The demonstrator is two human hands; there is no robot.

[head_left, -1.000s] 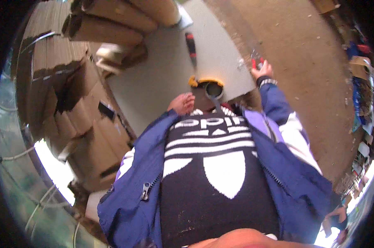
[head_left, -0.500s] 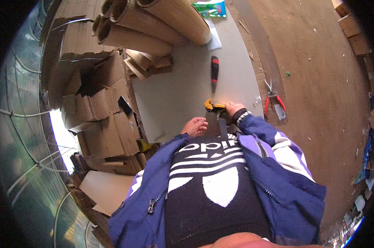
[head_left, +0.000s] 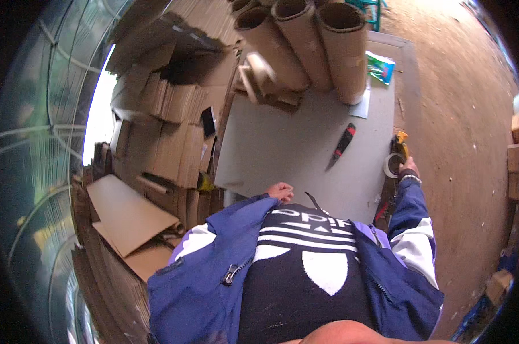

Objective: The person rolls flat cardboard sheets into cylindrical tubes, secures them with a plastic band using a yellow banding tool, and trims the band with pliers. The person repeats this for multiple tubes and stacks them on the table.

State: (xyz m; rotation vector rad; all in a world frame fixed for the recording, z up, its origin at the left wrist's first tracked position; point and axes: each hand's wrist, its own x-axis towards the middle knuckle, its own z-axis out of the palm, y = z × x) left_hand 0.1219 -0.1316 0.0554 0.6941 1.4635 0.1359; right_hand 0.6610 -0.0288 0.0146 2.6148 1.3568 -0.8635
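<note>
My right hand (head_left: pixel 409 168) reaches out along the right edge of the grey table (head_left: pixel 282 143) and grips a yellow tape dispenser (head_left: pixel 399 141) with a pale roll of tape (head_left: pixel 392 165). My left hand (head_left: pixel 280 191) rests at the table's near edge, its fingers curled in with nothing in them. On the table between my hands, nearer the right one, lies a red and black utility knife (head_left: pixel 341 146), pointing toward me.
Three thick cardboard tubes (head_left: pixel 305 46) lie across the table's far end, with a green packet (head_left: pixel 380 67) beside them. Stacks of flattened cardboard (head_left: pixel 167 137) fill the left side. Brown dirt floor (head_left: pixel 460 114) runs along the right.
The view has swung left and tilted up. My right hand has gone from the table's near edge out to its right edge, with the yellow dispenser. My left hand stays at the near edge.
</note>
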